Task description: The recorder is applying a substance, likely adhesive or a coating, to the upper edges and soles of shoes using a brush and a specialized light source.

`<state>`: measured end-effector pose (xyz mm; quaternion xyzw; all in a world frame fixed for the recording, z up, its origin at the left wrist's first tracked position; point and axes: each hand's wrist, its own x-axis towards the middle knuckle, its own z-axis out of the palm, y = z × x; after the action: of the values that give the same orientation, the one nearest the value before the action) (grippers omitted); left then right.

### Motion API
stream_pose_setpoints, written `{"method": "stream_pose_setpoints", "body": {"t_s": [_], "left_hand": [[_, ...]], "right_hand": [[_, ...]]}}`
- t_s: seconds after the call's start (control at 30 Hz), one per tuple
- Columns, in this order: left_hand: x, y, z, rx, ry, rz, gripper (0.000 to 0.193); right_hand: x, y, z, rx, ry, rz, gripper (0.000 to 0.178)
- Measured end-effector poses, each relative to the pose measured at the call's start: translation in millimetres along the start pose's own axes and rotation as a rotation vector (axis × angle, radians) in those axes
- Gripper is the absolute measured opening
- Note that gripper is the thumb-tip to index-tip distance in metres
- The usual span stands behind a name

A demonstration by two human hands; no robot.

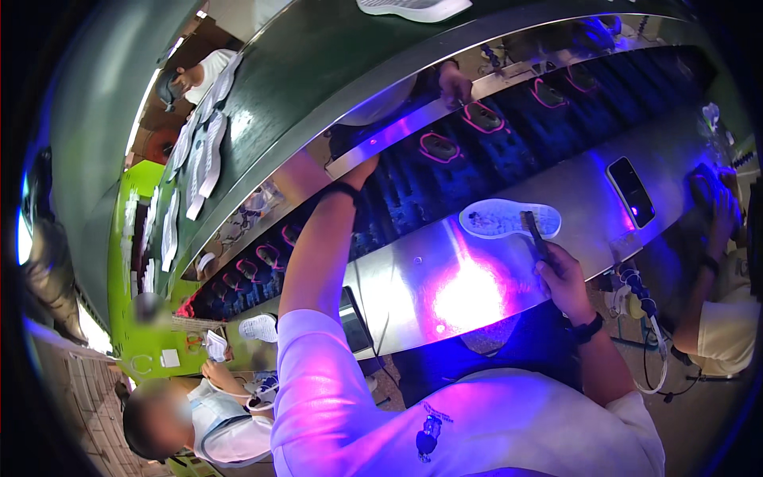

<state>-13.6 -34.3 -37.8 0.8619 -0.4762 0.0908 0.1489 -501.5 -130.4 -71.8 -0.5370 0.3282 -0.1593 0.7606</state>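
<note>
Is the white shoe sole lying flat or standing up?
Flat. The shoe sole lies on the shiny metal table, its patterned face up.

A pale shoe sole lies flat on the steel counter, dark brush touching it

Left arm stretched forward, left hand far out; right hand fist-closed, gripping, wrist bent inward.

The desk is smooth, glossy sheet metal, mirroring violet light. The shoe sole on it looks matt, speckled rubber. The brush handle seems dark plastic. The phone has glossy glass.
</note>
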Motion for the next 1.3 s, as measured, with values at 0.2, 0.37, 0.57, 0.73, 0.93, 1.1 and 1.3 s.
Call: {"method": "stream_pose_setpoints", "body": {"t_s": [0.2, 0.37, 0.57, 0.73, 0.93, 1.1, 1.3], "left_hand": [[57.8, 49.2, 89.8, -0.241, -0.378, -0.48, 0.048], [36.8, 77.6, 37.9, -0.509, -0.427, -0.737, 0.049], [1.4, 7.3, -15.5, -0.493, -0.433, -0.795, 0.042], [-31.4, 3.2, -8.3, -0.336, -0.534, -0.914, 0.045], [24.9, 22.6, 36.4, 0.252, -0.026, 0.101, 0.06], [94.9, 147.5, 66.6, -0.064, -0.381, -0.391, 0.071], [83.0, 128.4, 122.4, -0.879, -0.346, -0.719, 0.044]], "right_hand": [[3.0, 4.3, 6.7, -0.051, 0.0, -0.043, 0.037], [-0.8, -0.8, 0.8, -0.12, -0.006, -0.067, 0.038], [4.1, -1.3, -3.8, -0.144, -0.058, -0.093, 0.04], [0.2, 3.6, -11.1, -0.093, -0.034, -0.066, 0.04], [2.3, 6.4, -10.1, -0.05, 0.001, -0.125, 0.04], [1.1, 4.4, -4.6, -0.047, 0.043, -0.108, 0.038], [2.8, 11.8, -0.4, -0.083, 0.002, -0.148, 0.039]]}}
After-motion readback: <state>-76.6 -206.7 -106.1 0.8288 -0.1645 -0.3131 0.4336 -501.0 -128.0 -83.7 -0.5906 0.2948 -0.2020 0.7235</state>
